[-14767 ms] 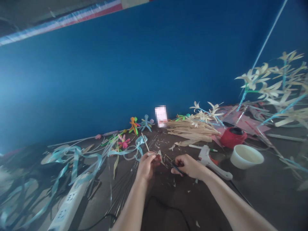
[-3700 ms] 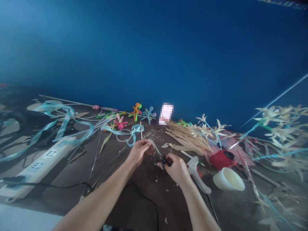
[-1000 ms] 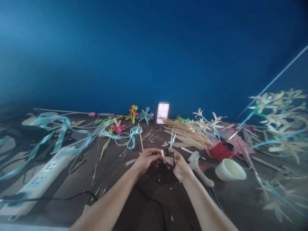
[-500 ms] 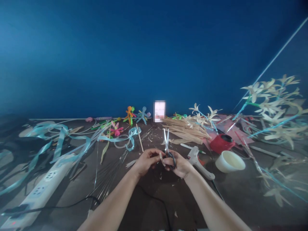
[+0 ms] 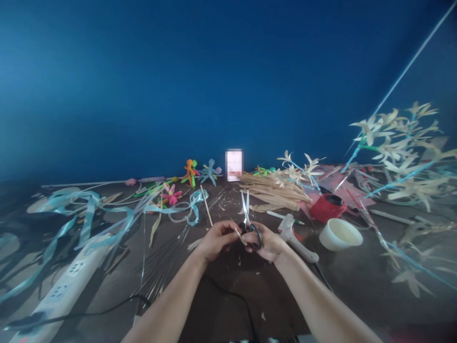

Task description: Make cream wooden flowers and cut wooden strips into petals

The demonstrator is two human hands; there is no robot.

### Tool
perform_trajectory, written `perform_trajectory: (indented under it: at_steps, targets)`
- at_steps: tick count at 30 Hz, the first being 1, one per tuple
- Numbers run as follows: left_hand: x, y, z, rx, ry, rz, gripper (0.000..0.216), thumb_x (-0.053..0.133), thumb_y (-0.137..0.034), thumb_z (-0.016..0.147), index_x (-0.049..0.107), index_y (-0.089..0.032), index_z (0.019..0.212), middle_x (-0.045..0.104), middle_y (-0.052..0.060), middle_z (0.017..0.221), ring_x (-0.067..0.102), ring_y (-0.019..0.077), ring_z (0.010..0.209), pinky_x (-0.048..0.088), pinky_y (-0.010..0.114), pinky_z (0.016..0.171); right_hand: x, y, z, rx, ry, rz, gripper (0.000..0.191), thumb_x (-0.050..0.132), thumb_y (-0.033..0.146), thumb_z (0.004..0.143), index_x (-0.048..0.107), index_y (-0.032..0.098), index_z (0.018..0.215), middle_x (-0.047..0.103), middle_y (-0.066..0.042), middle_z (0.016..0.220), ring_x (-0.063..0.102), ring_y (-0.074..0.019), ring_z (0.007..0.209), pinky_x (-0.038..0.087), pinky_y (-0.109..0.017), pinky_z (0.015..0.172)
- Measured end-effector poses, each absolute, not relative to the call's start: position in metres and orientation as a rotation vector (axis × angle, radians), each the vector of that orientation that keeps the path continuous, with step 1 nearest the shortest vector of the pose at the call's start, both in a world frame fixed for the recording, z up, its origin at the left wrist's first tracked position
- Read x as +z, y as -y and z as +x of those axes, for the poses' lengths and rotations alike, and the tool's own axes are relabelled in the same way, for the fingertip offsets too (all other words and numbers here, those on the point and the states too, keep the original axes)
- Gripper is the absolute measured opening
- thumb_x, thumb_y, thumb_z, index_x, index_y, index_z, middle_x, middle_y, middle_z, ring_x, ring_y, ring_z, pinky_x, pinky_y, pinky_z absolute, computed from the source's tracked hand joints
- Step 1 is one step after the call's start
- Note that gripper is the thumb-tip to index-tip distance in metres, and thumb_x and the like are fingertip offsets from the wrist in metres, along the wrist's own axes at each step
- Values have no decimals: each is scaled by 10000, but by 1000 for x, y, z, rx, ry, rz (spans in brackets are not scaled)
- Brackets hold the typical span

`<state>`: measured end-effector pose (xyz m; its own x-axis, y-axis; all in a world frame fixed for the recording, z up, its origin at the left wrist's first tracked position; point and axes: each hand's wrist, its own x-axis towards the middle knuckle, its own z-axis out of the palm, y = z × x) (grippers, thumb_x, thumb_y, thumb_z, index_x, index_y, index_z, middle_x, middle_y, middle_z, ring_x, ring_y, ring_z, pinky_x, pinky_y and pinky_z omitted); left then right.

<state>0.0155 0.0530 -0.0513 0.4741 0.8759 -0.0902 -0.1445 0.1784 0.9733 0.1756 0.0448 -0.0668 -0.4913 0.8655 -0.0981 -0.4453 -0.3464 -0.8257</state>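
My right hand (image 5: 266, 243) is closed around the black handles of a pair of scissors (image 5: 245, 212), whose blades point away from me and stand slightly apart. Between the fingertips of my left hand (image 5: 219, 240) is a small pale strip (image 5: 240, 235), pinched close to the scissor handles. It looks like a piece of dried husk, though its far end is partly hidden by the fingers. Both hands meet low over the dark table. Small pale scraps (image 5: 263, 316) lie on the tabletop below them.
To the right are a glue gun (image 5: 298, 240), a white cup (image 5: 341, 236), a red tape-like roll (image 5: 327, 207) and pale husk flowers (image 5: 389, 128). Dried husks (image 5: 274, 193) lie behind. On the left are a power strip (image 5: 67, 281), blue ribbon (image 5: 85, 209) and thin wires (image 5: 160, 259).
The scissor blades have spread a little wider. The pale strip has tilted between my fingers. Both hands stay in nearly the same place, and the view has shifted slightly.
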Motion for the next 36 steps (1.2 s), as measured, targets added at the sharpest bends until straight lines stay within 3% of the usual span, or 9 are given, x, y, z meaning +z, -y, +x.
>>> perform_trajectory:
  at_steps: [5, 11, 18, 29, 36]
  targets:
    - [-55, -56, 14, 850, -861, 1144, 177, 618, -294, 649, 546, -141, 697, 507, -29, 571, 415, 45, 425, 309, 160, 377, -66, -47, 174, 1788, 1024, -790, 169, 640, 202, 617, 542, 154, 745, 501, 33, 590, 426, -70, 488, 295, -171, 401]
    - [-64, -61, 15, 945, -1030, 1155, 136, 603, -264, 631, 533, -152, 664, 512, -43, 472, 453, 71, 399, 343, 174, 383, -62, -48, 170, 1399, 1151, -928, 220, 650, 173, 604, 489, 166, 753, 498, 44, 652, 458, -73, 577, 367, -186, 547]
    - [-68, -60, 18, 974, -1076, 1237, 132, 579, -263, 654, 536, -138, 648, 508, -39, 471, 453, 65, 392, 352, 173, 397, -72, -50, 163, 1284, 1354, -1004, 257, 653, 187, 592, 449, 170, 748, 505, 32, 661, 469, -84, 569, 376, -186, 521]
    - [-72, -61, 17, 914, -994, 1172, 72, 573, -196, 639, 537, -141, 670, 530, -29, 525, 471, 68, 413, 368, 169, 386, -75, -52, 165, 1241, 1379, -1052, 221, 646, 182, 595, 453, 166, 699, 449, 61, 579, 360, -48, 470, 278, -167, 440]
    - [-67, -61, 15, 957, -1003, 1091, 113, 595, -229, 633, 540, -136, 663, 533, -21, 505, 485, 74, 430, 365, 164, 395, -67, -49, 166, 1216, 1366, -1079, 229, 620, 283, 625, 448, 170, 726, 479, 35, 626, 428, -76, 527, 341, -186, 498]
